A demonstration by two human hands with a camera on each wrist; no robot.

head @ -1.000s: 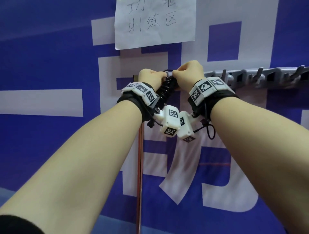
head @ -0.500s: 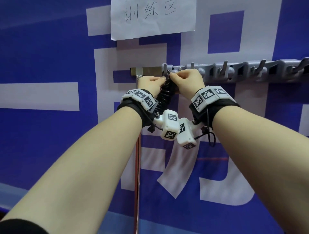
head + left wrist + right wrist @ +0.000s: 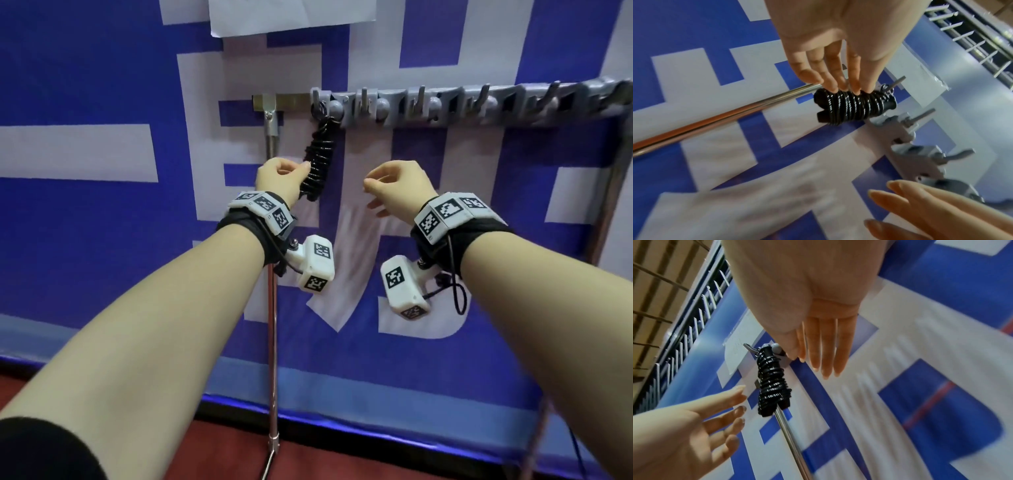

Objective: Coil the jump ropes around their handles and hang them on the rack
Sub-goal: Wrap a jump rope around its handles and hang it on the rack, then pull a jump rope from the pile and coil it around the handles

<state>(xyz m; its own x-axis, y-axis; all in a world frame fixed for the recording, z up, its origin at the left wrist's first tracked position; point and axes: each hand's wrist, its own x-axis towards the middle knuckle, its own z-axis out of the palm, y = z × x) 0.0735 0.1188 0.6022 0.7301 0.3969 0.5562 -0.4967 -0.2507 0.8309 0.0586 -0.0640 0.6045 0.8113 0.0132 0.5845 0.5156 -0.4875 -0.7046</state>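
at the left end of the grey rack [image 3: 479, 106], the coiled jump rope [image 3: 318, 161] hangs from the first hook by a loop at its top. black cord is wound in close turns around the two handles, whose ends poke out side by side at the bottom in the left wrist view. the bundle hangs tilted, just right of the chrome pole [image 3: 272, 308] and in front of the blue and white banner [image 3: 85, 85].

left hand [image 3: 279, 178]: relaxed, fingers loosely bent. in the left wrist view its fingertips [image 3: 830, 84] appear to rest on the windings; the right wrist view suggests a gap. contact cannot be confirmed. it grips nothing.

right hand [image 3: 399, 186]: loosely spread, holding nothing, well clear of the bundle to its right.

handling assessment: the bundle looks light. the handles should give it a stiff core, while the cord over them is soft and likely to slide or loosen if pulled along its length. the best hold would be across the middle of the windings, squeezing both handles together, with the top loop steered by a fingertip pinch. the loop seems thin and sits on a short hook, so a sideways knock could unseat it.

status: this rope appears hung. no other rope is in view.
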